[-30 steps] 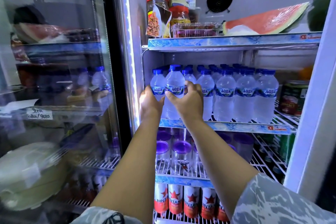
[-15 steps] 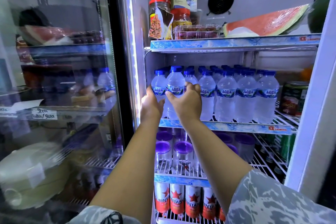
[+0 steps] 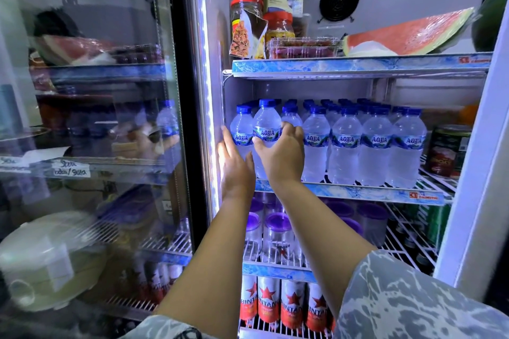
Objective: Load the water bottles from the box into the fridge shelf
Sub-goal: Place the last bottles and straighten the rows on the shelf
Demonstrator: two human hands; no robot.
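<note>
Rows of clear water bottles (image 3: 376, 146) with blue caps and Aqua labels fill the middle fridge shelf (image 3: 358, 192). At the shelf's front left, my right hand (image 3: 281, 154) grips one bottle (image 3: 266, 124) around its label; that bottle stands slightly forward of the row. My left hand (image 3: 235, 165) is just left of it, fingers apart and pointing up beside the leftmost bottle (image 3: 241, 129), holding nothing. The box is out of view.
The glass fridge door (image 3: 96, 132) stands open at left. The top shelf holds jars (image 3: 245, 27), a berry tray and a cut watermelon (image 3: 410, 36). Cans (image 3: 447, 150) sit right of the bottles. Purple-lidded cups (image 3: 276, 231) and red star cans (image 3: 268, 303) fill the lower shelves.
My left hand has come off the bottles and opened, dropping slightly to the left. My right hand still grips the front bottle.
</note>
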